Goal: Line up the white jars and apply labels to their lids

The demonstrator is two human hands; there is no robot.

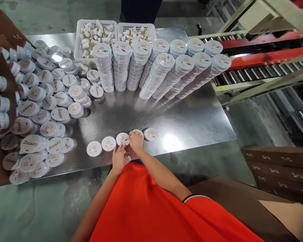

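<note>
Near the front edge of the metal table [192, 117], several round white containers with printed labels stand in a row. My right hand [136, 142] is over a round container [139, 131], fingers bent down at its left side and covering most of it. Just left of that, my left hand [119, 157] has its fingers stretched toward the front rim of another labelled container [122, 138]. Two more, a container [108, 143] and the leftmost container [94, 148], stand further left. At the right end is a slightly tilted container [150, 134].
Tall stacks of the same containers [164, 75] rise at the back. A loose heap of containers [50, 101] covers the left side, spilling from a brown box [0, 161]. Two white baskets [77, 43] hold small bottles. A roller conveyor [257, 69] stands at the right; a person [140, 10] is beyond the table.
</note>
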